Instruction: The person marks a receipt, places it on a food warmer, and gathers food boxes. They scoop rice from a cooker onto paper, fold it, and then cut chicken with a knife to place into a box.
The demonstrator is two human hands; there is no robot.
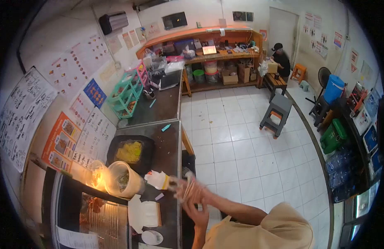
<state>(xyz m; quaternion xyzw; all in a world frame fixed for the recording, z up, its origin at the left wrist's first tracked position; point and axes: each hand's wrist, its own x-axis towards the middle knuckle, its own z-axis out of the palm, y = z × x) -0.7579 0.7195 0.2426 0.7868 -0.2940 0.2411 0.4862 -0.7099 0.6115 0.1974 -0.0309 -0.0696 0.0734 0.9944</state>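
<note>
My right hand (199,192) and my left hand (197,215) meet just off the counter's edge. My left fingers are bent up against the right hand. Motion smears the right fingers, and a pale, see-through patch that looks like thin plastic shows around them. What lies between the hands is hard to make out. Closest to them on the counter is a white and yellow paper carton (156,180), beside a small pale slip (159,196). An opened white takeaway box (149,213) sits nearer me, with a round white lidded tub (152,237) below it.
A clear tub (124,179) and a black tray of yellow-green food (129,152) stand on the dark counter (158,145). A lit display case (102,220) is at lower left. Across the tiled floor are a grey stool (279,112) and a seated person (282,60).
</note>
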